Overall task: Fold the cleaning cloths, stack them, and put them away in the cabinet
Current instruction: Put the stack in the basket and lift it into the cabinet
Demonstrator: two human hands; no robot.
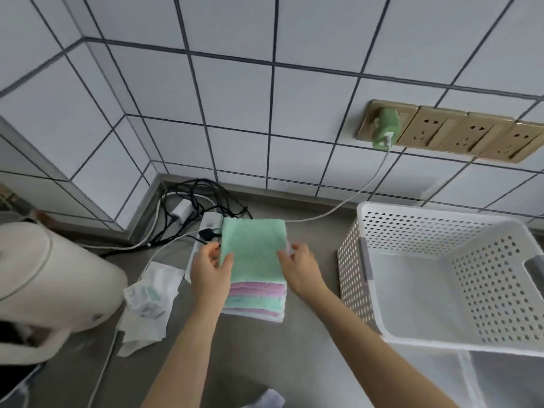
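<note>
Stack of folded cloths [255, 278] sits on the grey counter [250, 357], green cloth on top, pink and green layers showing along the near edge. Left hand [210, 270] is at the stack's left side, thumb on top of the green cloth, fingers [212, 249] curled round the left edge, grasping the stack. Right hand [298, 267] is at the stack's right side, thumb on the top cloth, fingers [297, 248] wrapped down the right edge, also grasping it. Both bare forearms come in from the near side of the stack. Cannot tell whether the stack is lifted or resting on the counter. Just behind the stack, partly under its far left corner: white power strip [206, 231] with a black plug, and a tangle of black cables [194, 198] in the wall corner. White charging cable [347, 201] runs from behind the stack up to a green charger [385, 132] plugged into a row of gold wall sockets [468, 134] on the white tiled wall [235, 98]. Right of the stack, near it: white perforated basket [435, 272], tilted, nothing visible inside. Left of the stack: crumpled clear plastic bag [150, 295], and beyond it a cream appliance [50, 278], blurred.
</note>
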